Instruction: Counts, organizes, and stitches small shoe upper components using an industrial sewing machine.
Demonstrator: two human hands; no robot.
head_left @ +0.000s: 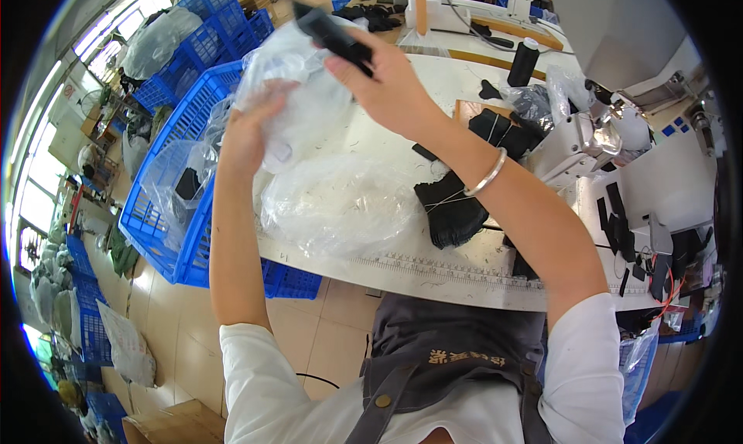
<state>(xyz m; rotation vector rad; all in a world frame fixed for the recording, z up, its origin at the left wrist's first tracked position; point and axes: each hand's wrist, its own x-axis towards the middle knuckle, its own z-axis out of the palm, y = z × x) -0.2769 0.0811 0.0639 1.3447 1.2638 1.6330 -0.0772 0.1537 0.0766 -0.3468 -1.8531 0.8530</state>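
Note:
My right hand [387,76] is closed on a flat black piece [329,35], perhaps stacked fabric, its far end pointing up and left. My left hand [258,127], somewhat blurred, grips a clear plastic bag [290,65] that bunches up beneath the black piece. Part of the fingers is veiled by the film. Another crumpled clear bag [340,212] lies on the white table [402,270] below my hands. Right of it, under my right forearm, rests a bundle of black fabric pieces [449,212] tied with thin string.
A blue plastic crate [182,262] with clear bags stands against the table's left side. On the right is a white sewing machine [573,146], with a black thread cone [524,63] behind it. A ruler scale [433,264] runs along the front edge. Blue crates [205,46] are stacked far left.

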